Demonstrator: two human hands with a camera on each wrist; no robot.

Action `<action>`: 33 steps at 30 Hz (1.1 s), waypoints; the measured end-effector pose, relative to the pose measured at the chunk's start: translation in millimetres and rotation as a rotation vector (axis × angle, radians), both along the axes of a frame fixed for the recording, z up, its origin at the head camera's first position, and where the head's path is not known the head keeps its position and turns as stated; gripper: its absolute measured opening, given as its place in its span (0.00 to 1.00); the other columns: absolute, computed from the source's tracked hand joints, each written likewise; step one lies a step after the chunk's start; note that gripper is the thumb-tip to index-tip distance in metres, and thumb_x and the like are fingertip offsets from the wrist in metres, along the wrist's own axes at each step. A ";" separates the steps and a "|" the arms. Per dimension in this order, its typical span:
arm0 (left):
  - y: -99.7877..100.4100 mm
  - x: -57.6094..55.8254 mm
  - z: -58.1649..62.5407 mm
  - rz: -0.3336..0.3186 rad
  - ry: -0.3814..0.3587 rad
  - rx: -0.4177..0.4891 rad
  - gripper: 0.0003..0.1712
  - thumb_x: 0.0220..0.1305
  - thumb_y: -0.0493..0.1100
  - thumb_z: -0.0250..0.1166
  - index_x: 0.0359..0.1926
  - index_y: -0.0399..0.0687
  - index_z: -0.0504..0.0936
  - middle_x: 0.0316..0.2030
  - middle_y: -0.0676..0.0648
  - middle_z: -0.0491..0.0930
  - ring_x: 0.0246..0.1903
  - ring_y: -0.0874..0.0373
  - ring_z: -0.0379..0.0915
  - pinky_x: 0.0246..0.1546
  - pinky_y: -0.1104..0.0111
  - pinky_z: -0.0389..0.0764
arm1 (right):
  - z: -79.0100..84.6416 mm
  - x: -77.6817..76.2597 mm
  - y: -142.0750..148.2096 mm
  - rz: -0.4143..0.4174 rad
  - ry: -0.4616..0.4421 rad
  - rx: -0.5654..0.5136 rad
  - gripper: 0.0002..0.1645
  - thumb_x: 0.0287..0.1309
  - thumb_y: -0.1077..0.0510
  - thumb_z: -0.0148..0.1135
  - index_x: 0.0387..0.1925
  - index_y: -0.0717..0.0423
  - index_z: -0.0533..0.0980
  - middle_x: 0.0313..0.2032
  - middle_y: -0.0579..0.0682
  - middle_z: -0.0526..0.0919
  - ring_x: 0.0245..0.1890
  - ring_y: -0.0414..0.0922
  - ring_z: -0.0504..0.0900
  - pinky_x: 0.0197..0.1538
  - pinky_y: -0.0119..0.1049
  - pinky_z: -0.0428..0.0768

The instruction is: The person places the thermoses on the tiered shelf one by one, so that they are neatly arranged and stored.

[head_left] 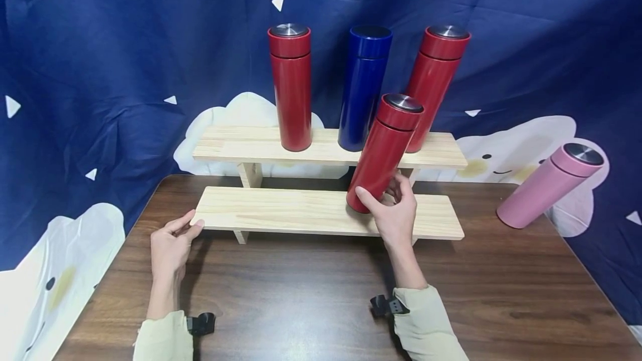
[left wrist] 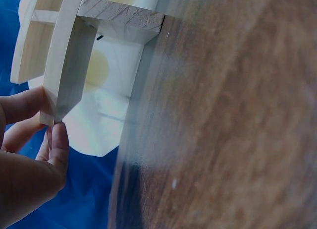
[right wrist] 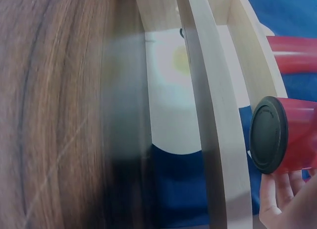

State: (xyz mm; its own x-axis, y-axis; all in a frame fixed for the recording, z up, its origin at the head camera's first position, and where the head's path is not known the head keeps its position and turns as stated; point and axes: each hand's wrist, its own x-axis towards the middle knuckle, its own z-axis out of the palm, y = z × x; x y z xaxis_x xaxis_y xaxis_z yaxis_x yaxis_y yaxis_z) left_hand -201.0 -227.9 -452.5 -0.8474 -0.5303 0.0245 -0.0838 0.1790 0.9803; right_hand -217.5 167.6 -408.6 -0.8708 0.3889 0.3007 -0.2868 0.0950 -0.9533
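Observation:
My right hand (head_left: 397,216) grips a red thermos bottle (head_left: 383,152) near its base, thumb on the near side. The bottle leans to the right over the lower board (head_left: 281,210) of a two-step wooden rack. In the right wrist view, its black underside (right wrist: 267,136) shows, apart from the board. At the rack's left end, my left hand (head_left: 169,247) pinches the corner of the lower board between thumb and fingers; the left wrist view shows the fingertips (left wrist: 59,135) on that edge. On the upper board (head_left: 236,144) stand a red bottle (head_left: 292,99), a blue bottle (head_left: 364,93) and another red bottle (head_left: 436,82), partly hidden.
A pink thermos bottle (head_left: 546,188) stands on the brown wooden table (head_left: 301,294) to the right of the rack. Behind hangs a blue curtain (head_left: 125,71) printed with white clouds and triangles. Small black devices (head_left: 202,323) sit at both wrists.

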 end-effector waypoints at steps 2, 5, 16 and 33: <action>-0.4 0.2 -0.5 0.000 0.002 0.000 0.22 0.59 0.32 0.73 0.55 0.35 0.83 0.49 0.50 0.85 0.40 0.68 0.74 0.41 0.84 0.74 | -1.1 -0.8 -2.6 0.006 0.002 0.005 0.39 0.48 0.60 0.80 0.61 0.59 0.73 0.50 0.50 0.81 0.48 0.46 0.78 0.47 0.33 0.80; -1.2 0.7 -1.3 -0.002 0.000 0.002 0.22 0.59 0.32 0.73 0.55 0.35 0.83 0.48 0.52 0.84 0.40 0.68 0.74 0.41 0.84 0.74 | -2.2 -1.2 -7.0 0.014 0.006 0.006 0.39 0.47 0.61 0.81 0.61 0.58 0.73 0.49 0.51 0.81 0.47 0.47 0.79 0.46 0.32 0.81; -3.1 2.0 -1.2 -0.007 0.001 0.017 0.22 0.59 0.31 0.73 0.55 0.36 0.84 0.35 0.70 0.78 0.39 0.68 0.73 0.40 0.84 0.74 | -6.6 -2.4 -26.2 0.086 0.018 -0.015 0.39 0.47 0.62 0.80 0.61 0.58 0.73 0.49 0.53 0.82 0.48 0.46 0.81 0.47 0.32 0.82; -1.1 -0.6 -0.6 -0.011 -0.008 0.001 0.22 0.60 0.32 0.73 0.56 0.36 0.84 0.42 0.55 0.79 0.40 0.64 0.72 0.40 0.83 0.74 | -11.8 -8.7 -47.9 0.140 0.019 0.018 0.39 0.49 0.58 0.80 0.63 0.53 0.73 0.53 0.50 0.81 0.51 0.47 0.80 0.52 0.43 0.81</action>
